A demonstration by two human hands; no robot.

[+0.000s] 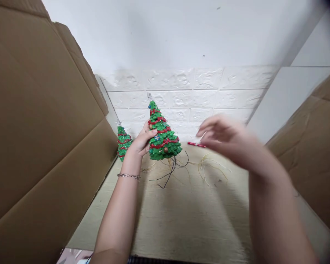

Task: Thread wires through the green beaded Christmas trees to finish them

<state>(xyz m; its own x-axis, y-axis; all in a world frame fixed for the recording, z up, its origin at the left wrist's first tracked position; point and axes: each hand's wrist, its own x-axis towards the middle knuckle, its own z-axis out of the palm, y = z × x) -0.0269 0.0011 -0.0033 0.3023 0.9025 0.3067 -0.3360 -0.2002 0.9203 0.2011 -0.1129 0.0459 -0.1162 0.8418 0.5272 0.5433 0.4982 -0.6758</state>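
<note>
My left hand [143,141] grips a green Christmas tree figurine [163,137] from its left side, thumb across the front. Red garlands, small ornaments and a pale star-like top decorate the tree, which leans slightly and is held above the tabletop. Dark and yellowish wires [172,168] show beneath its base; whether they are fixed to it I cannot tell. My right hand [222,137], blurred by motion, is apart from the tree on the right. Its fingers are loosely curved with a gap to the thumb, and nothing shows in them. A red pen [196,145] lies just left of it.
A second, glittery green tree [123,143] stands at the back left beside a cardboard panel [44,121]. Loose yellow and white wires [209,165] lie on the pale tabletop [189,220]. More cardboard [305,124] rises on the right; a white brick-patterned wall [181,99] closes the back.
</note>
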